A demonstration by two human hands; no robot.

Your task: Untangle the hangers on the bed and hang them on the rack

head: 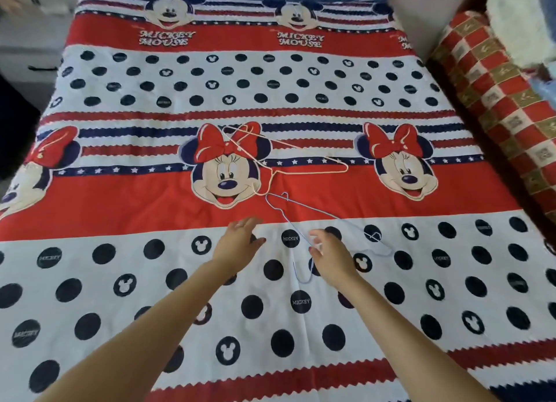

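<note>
At frame center, your right hand (331, 258) pinches the blue hanger (337, 218) while your left hand (237, 245) hovers, fingers spread wide.

Red band, far end of bedspread (99, 31): "MICKEY MOUSE" in white lettering (167, 38), under a printed mouse face.
Same band, further right: "MICKEY MOUSE" again (300, 40); a third copy at the right edge is cut off.
Dark dot, near white band: "MICKEY" (290, 238).
Dark dot below it: "MICKEY" (301, 302).
Dots at left: "MICKEY" (49, 257), and another (26, 333), blurred but legible.
Upper dotted band: small lettering in some dots, too blurred to read.
</note>
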